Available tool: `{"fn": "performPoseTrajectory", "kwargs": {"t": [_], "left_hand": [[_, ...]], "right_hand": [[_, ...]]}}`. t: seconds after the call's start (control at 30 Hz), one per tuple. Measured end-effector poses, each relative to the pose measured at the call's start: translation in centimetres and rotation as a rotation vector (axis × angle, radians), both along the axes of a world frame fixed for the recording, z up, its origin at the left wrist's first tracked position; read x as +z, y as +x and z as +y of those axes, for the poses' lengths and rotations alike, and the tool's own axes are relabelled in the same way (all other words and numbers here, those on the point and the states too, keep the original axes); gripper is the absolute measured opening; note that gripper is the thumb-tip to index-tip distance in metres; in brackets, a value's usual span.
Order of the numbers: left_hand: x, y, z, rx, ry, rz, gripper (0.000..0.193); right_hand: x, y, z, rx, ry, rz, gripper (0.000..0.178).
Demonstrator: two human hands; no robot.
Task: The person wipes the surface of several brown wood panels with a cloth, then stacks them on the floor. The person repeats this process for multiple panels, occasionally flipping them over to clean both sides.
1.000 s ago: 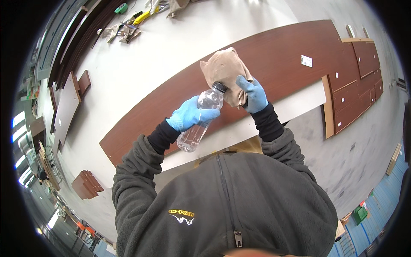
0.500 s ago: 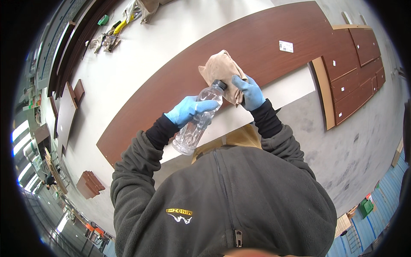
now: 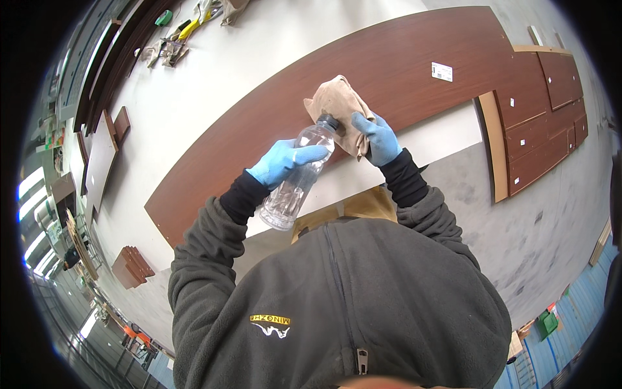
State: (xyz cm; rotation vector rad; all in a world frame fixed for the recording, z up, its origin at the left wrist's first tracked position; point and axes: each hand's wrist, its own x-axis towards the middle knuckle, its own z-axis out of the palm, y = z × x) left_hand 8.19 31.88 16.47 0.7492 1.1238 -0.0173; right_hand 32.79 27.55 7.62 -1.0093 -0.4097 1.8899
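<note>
My left hand [image 3: 285, 163], in a light blue glove, is wrapped round a clear plastic bottle [image 3: 295, 191] with a dark cap [image 3: 328, 120]. The bottle leans, cap end up and to the right, with clear liquid in it. My right hand [image 3: 381, 139], gloved alike, grips a folded beige cloth [image 3: 340, 107], its thumb on the near side and the other fingers mostly hidden. The bottle's cap end meets the cloth, which has a darker patch beside it. Beneath both hands lies a long reddish-brown wood panel [image 3: 259, 123] on a white surface.
A white label [image 3: 442, 71] sits on the panel. More brown panels [image 3: 538, 123] stand at the right. A stack of small brown boards [image 3: 133, 267] lies at the lower left. Toward the far left are a yellow-handled tool [image 3: 188, 28], crumpled cloths [image 3: 172, 52] and a green tape measure [image 3: 163, 18].
The bottle's cap end has shifted slightly up and left against the cloth, where a darker patch now shows. Both hands keep their grips. The view has shifted slightly.
</note>
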Motion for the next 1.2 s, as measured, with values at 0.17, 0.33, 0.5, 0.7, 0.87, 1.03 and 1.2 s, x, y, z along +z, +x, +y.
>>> {"fn": "performPoseTrajectory", "kwargs": {"t": [0.17,0.33,0.5,0.7,0.87,1.03,1.2], "left_hand": [[-0.6,-0.7,-0.3,-0.104,0.037,-0.067,0.046],[-0.5,-4.1,0.6,-0.350,0.291,-0.103,0.062],[0.5,-11.0,1.9,-0.293,0.605,0.106,0.075],[0.2,-21.9,6.6,0.213,0.870,0.200,0.052],[-3.7,-28.2,15.1,0.619,1.187,0.136,0.043],[-7.2,-30.8,19.7,0.793,1.313,-0.062,0.043],[-9.6,-29.7,20.4,0.840,1.360,0.016,0.048]], "right_hand": [[1.9,-1.8,0.6,0.006,-0.007,0.007,0.041],[2.1,-0.4,0.2,-0.236,0.114,-0.217,0.025],[-1.2,-0.3,5.6,-0.256,0.495,-1.085,0.046],[-7.9,-19.5,11.0,0.544,0.608,-1.692,0.037],[-7.3,-28.0,2.6,0.310,1.310,-1.457,0.049],[-6.8,-9.1,0.0,0.265,0.801,-2.032,0.048],[-12.2,-16.5,-6.2,-0.011,0.132,-0.830,0.051]]}}
